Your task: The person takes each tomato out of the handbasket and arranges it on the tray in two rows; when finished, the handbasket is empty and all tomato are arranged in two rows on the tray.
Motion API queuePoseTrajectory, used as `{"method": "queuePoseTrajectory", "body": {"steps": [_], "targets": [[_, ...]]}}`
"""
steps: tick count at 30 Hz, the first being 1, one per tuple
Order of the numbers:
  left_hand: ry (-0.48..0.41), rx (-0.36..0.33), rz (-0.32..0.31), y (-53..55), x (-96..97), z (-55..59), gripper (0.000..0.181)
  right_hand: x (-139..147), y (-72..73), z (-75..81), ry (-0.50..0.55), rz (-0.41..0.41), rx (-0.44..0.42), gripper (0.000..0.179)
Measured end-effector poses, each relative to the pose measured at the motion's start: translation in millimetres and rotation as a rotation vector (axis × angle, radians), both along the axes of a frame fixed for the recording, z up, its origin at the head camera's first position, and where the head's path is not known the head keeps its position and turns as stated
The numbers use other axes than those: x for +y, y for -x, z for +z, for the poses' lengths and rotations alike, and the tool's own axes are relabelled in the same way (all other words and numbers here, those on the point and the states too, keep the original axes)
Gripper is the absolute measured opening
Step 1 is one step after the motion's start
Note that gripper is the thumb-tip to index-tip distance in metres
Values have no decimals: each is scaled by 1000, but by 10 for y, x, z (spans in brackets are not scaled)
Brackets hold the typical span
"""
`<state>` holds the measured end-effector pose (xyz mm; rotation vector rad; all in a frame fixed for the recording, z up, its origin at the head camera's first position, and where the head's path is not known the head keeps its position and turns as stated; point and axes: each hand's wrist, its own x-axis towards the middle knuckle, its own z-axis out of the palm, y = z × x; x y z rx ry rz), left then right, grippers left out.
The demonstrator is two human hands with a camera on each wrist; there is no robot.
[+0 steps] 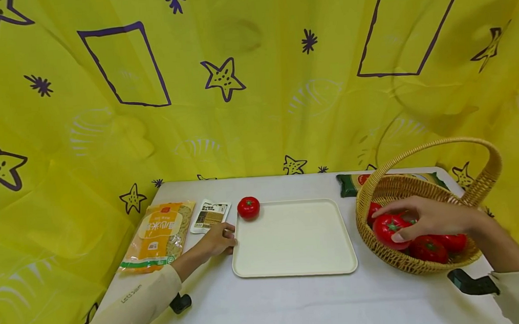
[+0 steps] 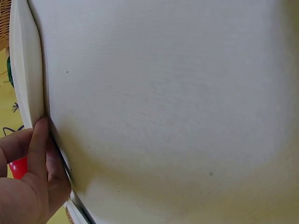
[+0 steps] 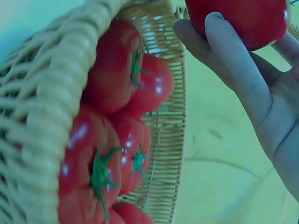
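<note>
My left hand [image 1: 217, 238] is at the left edge of a cream rectangular tray [image 1: 295, 243], and in the left wrist view its thumb and fingertips pinch the tray's rim [image 2: 29, 70]. One red tomato [image 1: 248, 208] sits in the tray's far left corner. My right hand [image 1: 440, 216] grips another tomato [image 1: 388, 232] over the left side of a wicker basket [image 1: 392, 260]. In the right wrist view this held tomato [image 3: 243, 21] is above the basket's rim, fingers and thumb around it. Several more tomatoes [image 3: 88, 161] with green stems lie inside the basket.
Left of the tray lie an orange and clear food packet [image 1: 157, 236] and a small white pouch [image 1: 210, 216]. A green package [image 1: 348, 185] lies behind the basket, whose tall handle [image 1: 434, 143] arches upward. A yellow patterned curtain [image 1: 265, 112] hangs behind the white table [image 1: 267, 308].
</note>
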<state>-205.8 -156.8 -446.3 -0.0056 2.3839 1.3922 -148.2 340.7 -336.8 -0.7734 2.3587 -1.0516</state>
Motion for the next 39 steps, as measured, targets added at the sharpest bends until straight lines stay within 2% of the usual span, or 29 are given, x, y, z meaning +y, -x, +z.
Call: {"method": "queuePoseTrajectory", "body": {"steps": [14, 19, 29, 39], "targets": [[26, -9, 19, 34, -1, -24, 36, -347, 41, -10, 5, 35, -25, 45], [38, -9, 20, 30, -3, -22, 36, -496, 62, -10, 20, 69, -4, 47], [46, -7, 13, 26, -5, -15, 37, -836, 143, -83, 49, 112, -103, 48], [40, -3, 15, 19, 1, -7, 37, -1123, 248, -160, 75, 143, -127, 47]]}}
